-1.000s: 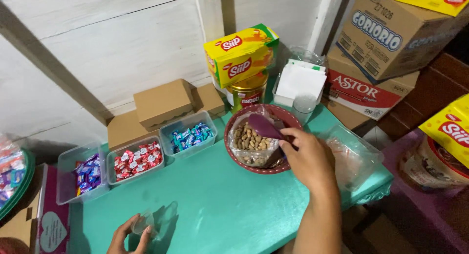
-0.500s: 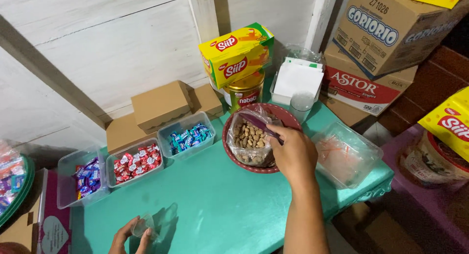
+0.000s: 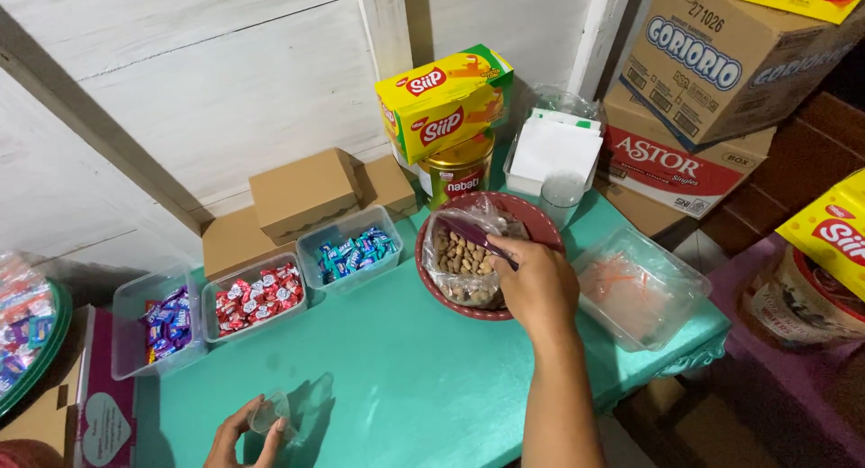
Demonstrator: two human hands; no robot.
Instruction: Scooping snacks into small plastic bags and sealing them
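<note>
- My right hand (image 3: 538,288) has its grip closed on the handle of a purple scoop (image 3: 468,234); the scoop's head lies inside the open clear bag of nuts (image 3: 461,263).
- The bag sits in a dark red bowl (image 3: 541,218) at the back right of the teal worktop (image 3: 405,378).
- My left hand (image 3: 243,436), at the near left edge, has its fingers curled round a small clear cup (image 3: 268,412). The cup is held just above or on the worktop; I cannot tell which.
- Hands are well apart.
- Left of the bowl: three clear tubs in a row, with blue-green sweets (image 3: 353,250), red sweets (image 3: 255,294) and purple sweets (image 3: 162,320).
- Behind the tubs: brown card boxes (image 3: 302,190) against the white wall.
- Behind the bowl: a gold tin (image 3: 458,172) with a yellow carton (image 3: 441,100) lying tilted on top.
- Just right of the tin: a clear holder of white paper (image 3: 551,148), with an upright clear cup (image 3: 561,194) just in front of it.
- Right of the bowl: a clear lidded box (image 3: 641,288) near the worktop's edge.
- Far right: stacked cardboard cartons (image 3: 712,63).
</note>
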